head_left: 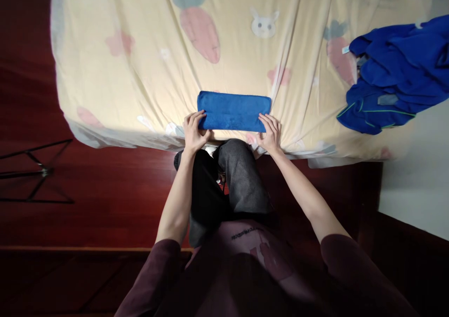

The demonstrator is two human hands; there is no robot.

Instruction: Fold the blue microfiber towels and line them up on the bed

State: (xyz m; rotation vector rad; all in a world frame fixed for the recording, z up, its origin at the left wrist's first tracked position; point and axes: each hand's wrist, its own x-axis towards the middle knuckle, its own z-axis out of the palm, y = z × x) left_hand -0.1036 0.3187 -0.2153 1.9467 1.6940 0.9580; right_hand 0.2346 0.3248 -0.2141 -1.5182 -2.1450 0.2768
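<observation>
A blue towel (234,111), folded into a long flat rectangle, lies near the front edge of the bed. My left hand (195,131) grips its near left corner, fingers curled over the top and thumb by the near edge. At the near right corner, my right hand (270,132) holds the towel the same way, fingertips on top and thumb low at the edge. The undersides of both corners are hidden.
The bed wears a wrinkled cream sheet (140,69) printed with carrots and rabbits. A crumpled blue garment (403,69) with green piping lies at the right, close to a pale wall (414,190). Black tripod legs (44,172) stand on the dark red floor (115,205) at left.
</observation>
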